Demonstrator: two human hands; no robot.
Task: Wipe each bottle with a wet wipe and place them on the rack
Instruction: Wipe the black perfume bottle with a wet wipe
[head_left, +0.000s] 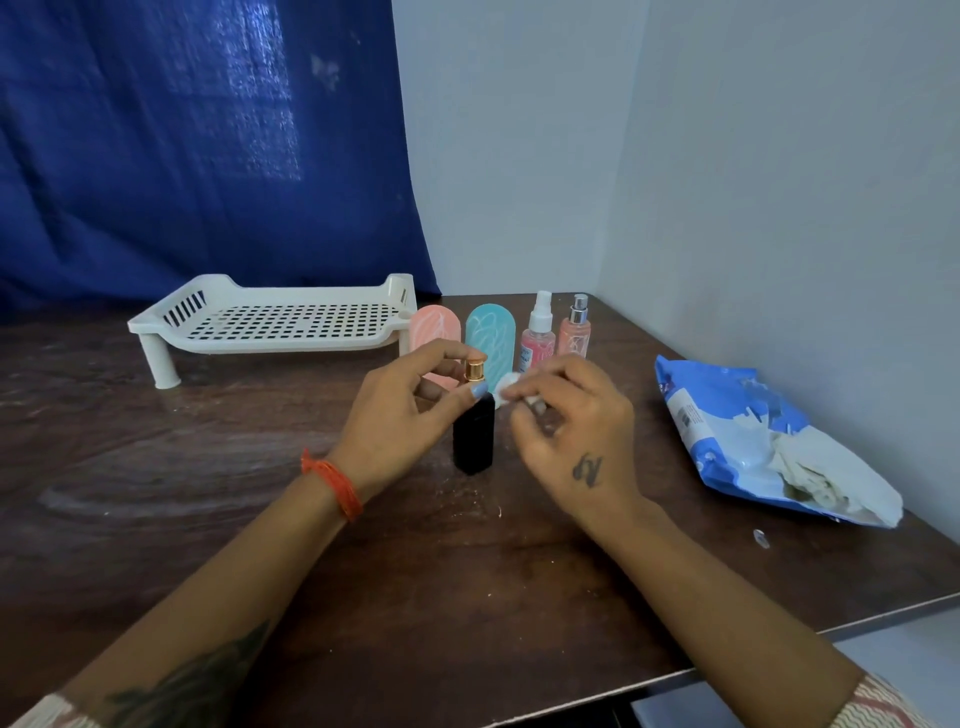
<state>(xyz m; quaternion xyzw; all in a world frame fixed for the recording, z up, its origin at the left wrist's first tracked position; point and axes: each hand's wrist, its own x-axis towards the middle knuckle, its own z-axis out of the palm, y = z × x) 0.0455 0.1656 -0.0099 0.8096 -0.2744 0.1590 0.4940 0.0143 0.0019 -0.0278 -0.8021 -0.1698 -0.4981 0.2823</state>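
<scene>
A black bottle (473, 441) with a gold cap stands upright on the dark wooden table (208, 467). My left hand (400, 410) pinches it at the cap and neck. My right hand (566, 421) grips a small white wet wipe (506, 385) right beside the bottle's top. Behind stand a pink bottle (435, 327), a teal bottle (489, 335), a pink spray bottle with a white nozzle (539, 338) and a peach spray bottle with a silver cap (574, 332). The white perforated rack (270, 322) sits at the back left with nothing on it.
A blue wet-wipe pack (753, 441), torn open with white wipes spilling out, lies at the right by the wall. A blue curtain (208, 145) hangs behind the rack. The table's front edge runs along the lower right. Small white scraps lie on the wood.
</scene>
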